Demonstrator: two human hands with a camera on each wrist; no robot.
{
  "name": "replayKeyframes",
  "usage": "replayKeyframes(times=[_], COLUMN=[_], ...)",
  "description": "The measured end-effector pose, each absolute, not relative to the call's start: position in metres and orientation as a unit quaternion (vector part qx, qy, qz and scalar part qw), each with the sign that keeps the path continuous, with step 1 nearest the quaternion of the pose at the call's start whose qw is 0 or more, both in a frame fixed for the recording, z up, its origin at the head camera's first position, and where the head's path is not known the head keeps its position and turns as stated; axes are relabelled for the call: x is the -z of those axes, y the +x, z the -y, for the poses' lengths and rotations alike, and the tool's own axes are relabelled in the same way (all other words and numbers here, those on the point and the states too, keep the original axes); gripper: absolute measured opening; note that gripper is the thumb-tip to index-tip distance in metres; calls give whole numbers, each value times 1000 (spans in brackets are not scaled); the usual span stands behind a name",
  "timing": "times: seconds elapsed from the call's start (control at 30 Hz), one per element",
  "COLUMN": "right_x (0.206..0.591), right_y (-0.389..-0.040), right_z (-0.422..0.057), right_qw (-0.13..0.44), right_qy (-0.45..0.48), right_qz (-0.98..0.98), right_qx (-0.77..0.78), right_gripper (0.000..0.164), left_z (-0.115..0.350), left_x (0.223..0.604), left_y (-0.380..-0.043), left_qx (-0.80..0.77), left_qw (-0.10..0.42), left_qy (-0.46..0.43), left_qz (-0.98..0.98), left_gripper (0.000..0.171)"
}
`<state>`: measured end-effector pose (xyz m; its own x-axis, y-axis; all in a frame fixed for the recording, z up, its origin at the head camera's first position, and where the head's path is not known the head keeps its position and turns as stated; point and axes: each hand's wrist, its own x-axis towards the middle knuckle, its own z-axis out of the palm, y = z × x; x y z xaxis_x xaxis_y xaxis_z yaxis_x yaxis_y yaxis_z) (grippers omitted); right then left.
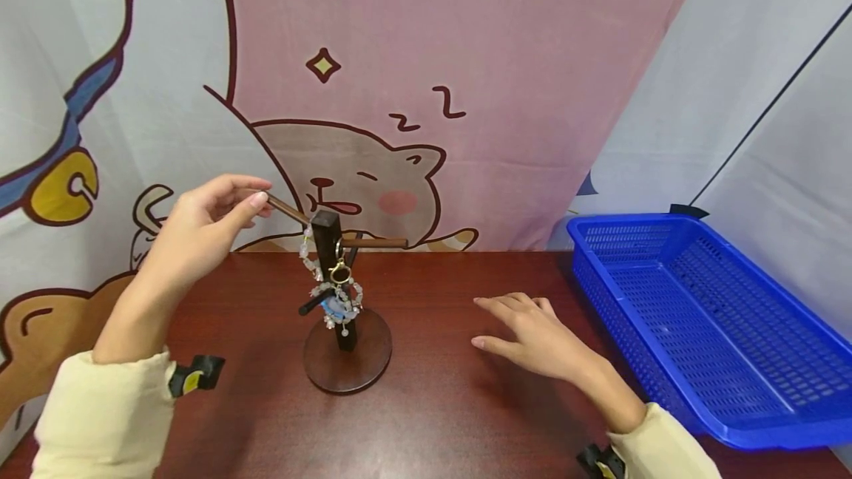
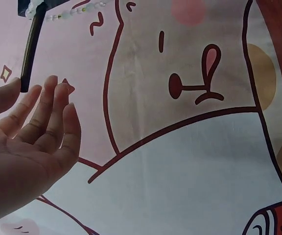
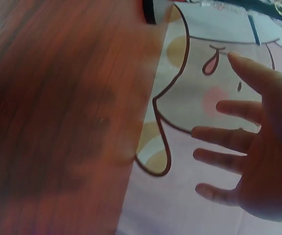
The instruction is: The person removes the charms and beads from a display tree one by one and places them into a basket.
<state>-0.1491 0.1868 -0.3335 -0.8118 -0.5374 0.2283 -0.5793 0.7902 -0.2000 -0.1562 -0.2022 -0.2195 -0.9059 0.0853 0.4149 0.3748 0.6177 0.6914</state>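
A dark wooden jewelry stand (image 1: 326, 239) with a round base (image 1: 347, 368) and several pegs stands upright on the table. My left hand (image 1: 206, 224) pinches the tip of its upper left peg (image 1: 288, 208) between thumb and fingers; the left wrist view shows the thumb at this peg's end (image 2: 31, 58). A pale beaded bracelet (image 1: 308, 251) hangs on that peg close to the post. Below, more beaded bracelets (image 1: 356, 296) hang around the post, and a gold clasp (image 1: 340, 272) dangles from the right peg (image 1: 376, 243). My right hand (image 1: 532, 333), fingers spread, hovers above the table holding nothing.
To the right lies a blue plastic basket (image 1: 639, 346) with perforated walls. Behind the reddish-brown table (image 1: 426, 405) hangs a pink and white cloth (image 1: 532, 94) printed with cartoon animals.
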Motion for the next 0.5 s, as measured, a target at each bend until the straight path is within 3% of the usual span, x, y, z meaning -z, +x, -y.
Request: replayKeyframes(times=[0.5], right_x=[304], right_y=[-151], right_z=[-127], right_qw=[19], right_qy=[396], right_qz=[894], right_qx=[-208], right_gripper=[39], left_z=[202], left_x=[218], left_y=[-157], left_qx=[401], left_qw=[171], left_qy=[-143], left_qz=[889], left_gripper=[28])
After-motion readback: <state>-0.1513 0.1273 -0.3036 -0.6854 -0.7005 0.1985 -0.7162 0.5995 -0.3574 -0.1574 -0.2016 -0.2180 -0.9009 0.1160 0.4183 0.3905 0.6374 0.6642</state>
